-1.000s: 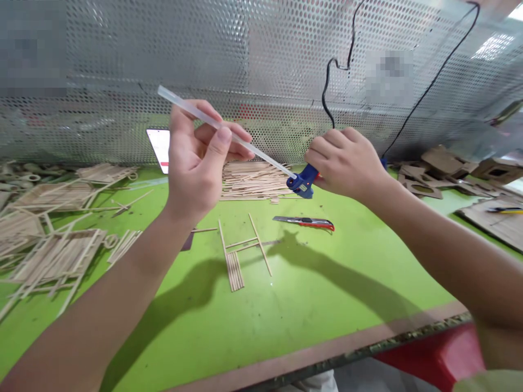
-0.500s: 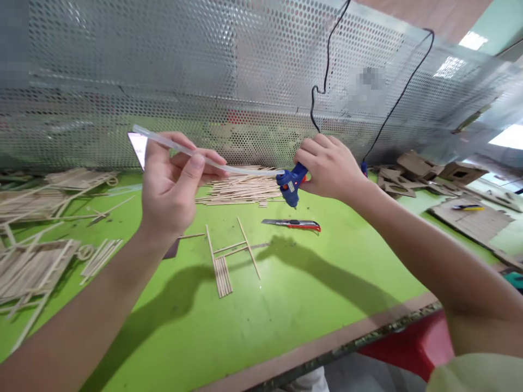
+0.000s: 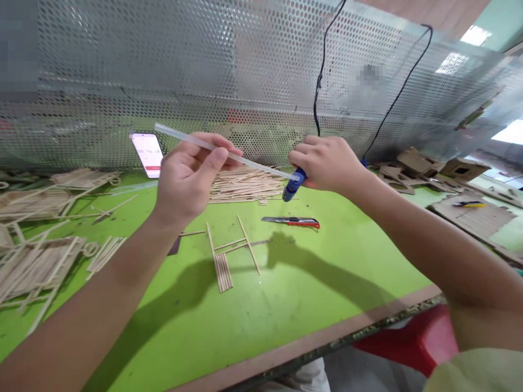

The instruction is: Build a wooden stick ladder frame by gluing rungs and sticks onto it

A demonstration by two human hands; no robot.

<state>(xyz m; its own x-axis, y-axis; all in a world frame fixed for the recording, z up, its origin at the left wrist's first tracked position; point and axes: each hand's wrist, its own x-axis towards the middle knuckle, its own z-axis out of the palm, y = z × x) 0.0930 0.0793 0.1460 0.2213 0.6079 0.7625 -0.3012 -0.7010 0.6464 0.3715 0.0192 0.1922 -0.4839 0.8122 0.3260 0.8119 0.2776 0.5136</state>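
Note:
My left hand (image 3: 192,174) pinches a long translucent glue stick (image 3: 261,164) between thumb and fingers. Its far end meets the back of a blue glue gun (image 3: 292,188); whether it sits inside the opening I cannot tell. My right hand (image 3: 324,163) is wrapped round the glue gun's handle, and the nozzle side points down. Below them on the green table lies a utility knife (image 3: 302,222) with a red handle. Nearer to me is a small frame of thin wooden sticks (image 3: 231,246), with several short sticks side by side at its lower left.
A pile of wooden sticks (image 3: 245,186) lies at the back. Stick structures (image 3: 36,267) stand on the left, near a lit phone (image 3: 147,154) leaning against the perforated metal screen (image 3: 171,65). Cardboard pieces (image 3: 469,218) and another knife (image 3: 469,204) are at right. A black cable (image 3: 320,81) hangs behind.
My left hand and the glue stick have shifted right, revealing more of the phone. The glue gun has turned in my right hand, its back now facing the stick and me.

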